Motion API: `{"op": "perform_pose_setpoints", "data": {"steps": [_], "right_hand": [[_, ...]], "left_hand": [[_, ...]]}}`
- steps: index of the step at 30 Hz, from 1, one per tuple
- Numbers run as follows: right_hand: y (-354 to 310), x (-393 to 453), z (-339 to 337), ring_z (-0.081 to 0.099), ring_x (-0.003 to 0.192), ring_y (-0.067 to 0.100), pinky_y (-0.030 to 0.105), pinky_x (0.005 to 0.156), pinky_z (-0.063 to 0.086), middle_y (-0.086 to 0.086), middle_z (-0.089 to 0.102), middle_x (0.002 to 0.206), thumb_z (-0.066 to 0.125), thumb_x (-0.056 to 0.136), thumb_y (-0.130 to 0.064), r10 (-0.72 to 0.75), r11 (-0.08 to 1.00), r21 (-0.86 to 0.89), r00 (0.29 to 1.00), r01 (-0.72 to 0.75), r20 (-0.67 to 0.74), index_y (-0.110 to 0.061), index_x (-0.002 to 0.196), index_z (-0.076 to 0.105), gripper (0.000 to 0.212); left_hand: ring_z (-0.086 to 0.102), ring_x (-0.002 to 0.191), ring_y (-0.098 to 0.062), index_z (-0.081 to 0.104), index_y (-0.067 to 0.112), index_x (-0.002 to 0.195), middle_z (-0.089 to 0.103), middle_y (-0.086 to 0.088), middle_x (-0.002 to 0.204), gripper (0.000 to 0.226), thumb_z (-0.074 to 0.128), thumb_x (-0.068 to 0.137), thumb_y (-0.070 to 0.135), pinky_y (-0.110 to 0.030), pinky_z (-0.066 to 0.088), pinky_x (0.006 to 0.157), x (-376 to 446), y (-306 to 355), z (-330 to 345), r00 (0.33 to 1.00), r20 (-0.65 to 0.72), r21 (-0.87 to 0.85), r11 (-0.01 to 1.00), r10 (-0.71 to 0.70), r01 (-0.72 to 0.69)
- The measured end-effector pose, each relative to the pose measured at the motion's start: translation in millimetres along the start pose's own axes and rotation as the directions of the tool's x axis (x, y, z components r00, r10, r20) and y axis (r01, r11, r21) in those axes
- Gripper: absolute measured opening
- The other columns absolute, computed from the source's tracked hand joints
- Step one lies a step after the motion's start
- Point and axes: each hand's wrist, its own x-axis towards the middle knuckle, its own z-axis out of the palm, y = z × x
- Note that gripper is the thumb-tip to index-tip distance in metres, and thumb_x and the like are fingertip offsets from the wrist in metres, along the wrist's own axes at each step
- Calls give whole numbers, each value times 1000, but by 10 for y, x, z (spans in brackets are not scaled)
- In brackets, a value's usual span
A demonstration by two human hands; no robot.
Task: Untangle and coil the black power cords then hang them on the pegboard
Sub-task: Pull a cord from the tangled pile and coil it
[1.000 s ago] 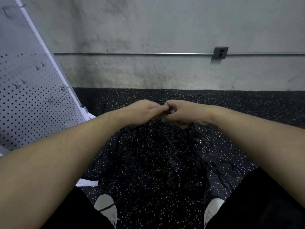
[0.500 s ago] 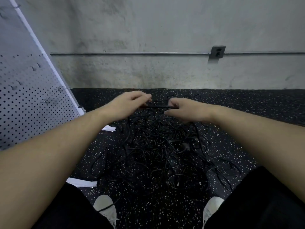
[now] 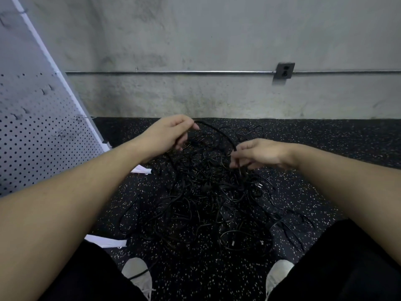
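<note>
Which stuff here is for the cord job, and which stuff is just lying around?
For the job:
- black cord held between left hand and right hand
- tangled pile of cords on the floor
- pegboard with hooks, on the left

Just lying about:
- white paper scraps
- wall outlet
- metal pipe along the wall

Bare forearms [image 3: 76,192], black trousers [image 3: 338,263], white shoes [image 3: 136,272]

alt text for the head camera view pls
Two bare hands, left hand and right hand, hold one black cord arched above a tangled cord pile on speckled floor; a white pegboard leans at left.
</note>
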Motion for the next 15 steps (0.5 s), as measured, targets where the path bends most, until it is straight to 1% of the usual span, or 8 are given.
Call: {"op": "perform_pose_setpoints", "data": {"steps": [3,5,7,8,9,11,13,15], "right_hand": [[-66,34,23,75,92,19,52,103,52,1,77,91,52,106,-35,-71,990,114,991,84,-114,-20,111,68,23],[-132,54,97,70,76,21,51,96,57,-3,65,71,52,106,-35,-133,988,65,984,141,-116,-27,117,70,23],[-229,65,168,59,66,17,38,75,63,-10,58,61,55,104,-37,-214,977,-29,965,212,-151,-36,117,71,21],[-280,74,187,53,61,14,28,60,58,-14,57,59,56,103,-37,-256,966,-73,949,247,-186,-39,117,72,21],[-320,80,203,48,56,10,21,49,47,-16,56,56,57,103,-36,-292,956,-101,933,276,-213,-39,117,72,21],[-360,92,214,40,51,9,20,44,33,-15,53,55,62,101,-35,-310,951,-62,920,304,-240,-36,113,74,18],[-350,98,179,43,52,10,22,46,37,-9,53,62,68,96,-36,-250,960,58,934,273,-255,-31,103,75,11],[-320,89,118,49,58,10,25,56,47,-7,53,65,69,95,-37,-155,962,191,964,197,-214,-23,89,71,16]], "left_hand": [[58,61,-18,61,19,117,59,0,66,20,49,107,31,-36,56,69,-48,26,-20,990,114,-58,994,-88,95],[64,67,-20,59,19,117,65,-4,72,23,59,101,36,-39,61,74,-65,86,16,963,209,-27,984,-168,177],[64,66,-19,56,16,116,65,-4,73,33,62,97,43,-39,60,75,-82,143,90,917,310,42,967,-251,251],[61,62,-17,55,16,115,62,-1,70,33,61,99,44,-37,60,72,-87,158,139,901,338,59,961,-273,269],[55,58,-14,56,18,112,56,2,68,28,58,101,44,-34,59,67,-83,163,184,899,339,56,960,-278,276],[46,52,-9,60,19,104,47,5,67,22,52,105,40,-29,52,56,-37,146,230,933,255,42,967,-254,251],[41,50,-8,63,18,94,44,6,66,27,47,108,35,-26,44,52,47,99,200,972,117,-22,978,-204,208],[39,49,-7,61,18,89,44,9,62,30,44,109,34,-27,42,55,112,49,126,982,7,-171,968,-187,185]]}}
